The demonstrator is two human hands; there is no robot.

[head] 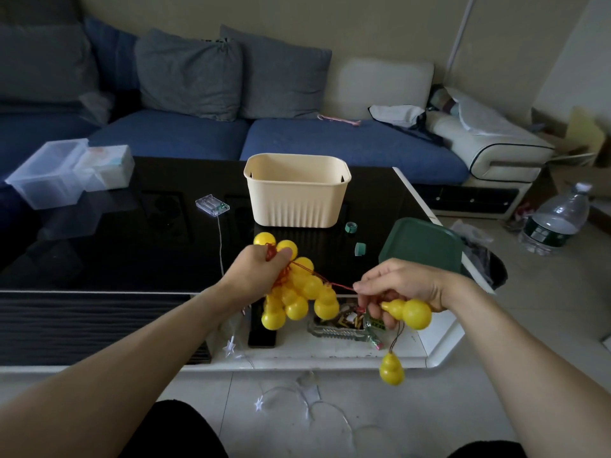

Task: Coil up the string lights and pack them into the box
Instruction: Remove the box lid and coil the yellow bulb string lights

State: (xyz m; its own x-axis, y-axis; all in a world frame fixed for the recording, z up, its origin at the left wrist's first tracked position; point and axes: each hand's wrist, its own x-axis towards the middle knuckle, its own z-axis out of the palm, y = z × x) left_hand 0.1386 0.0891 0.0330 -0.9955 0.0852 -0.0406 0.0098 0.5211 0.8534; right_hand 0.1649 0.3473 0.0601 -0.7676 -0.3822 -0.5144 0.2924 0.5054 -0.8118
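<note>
My left hand (261,272) grips a bunched cluster of yellow gourd-shaped lights (297,289) strung on red cord, held above the near edge of the black table (132,242). A taut length of red cord (340,285) runs from the cluster to my right hand (403,285), which pinches the cord and holds one yellow gourd (410,314). Another gourd (391,370) dangles below that hand on a dark cord. The cream plastic box (297,193) stands open and empty-looking behind the hands. A clear battery case (212,205) with a thin wire lies on the table to the left.
A green lid (423,242) lies right of the box, with two small green pieces (351,227) near it. Clear plastic containers (66,173) sit at the table's far left. A wire with star lights (259,403) trails on the floor. A blue sofa is behind; a water bottle (558,216) stands right.
</note>
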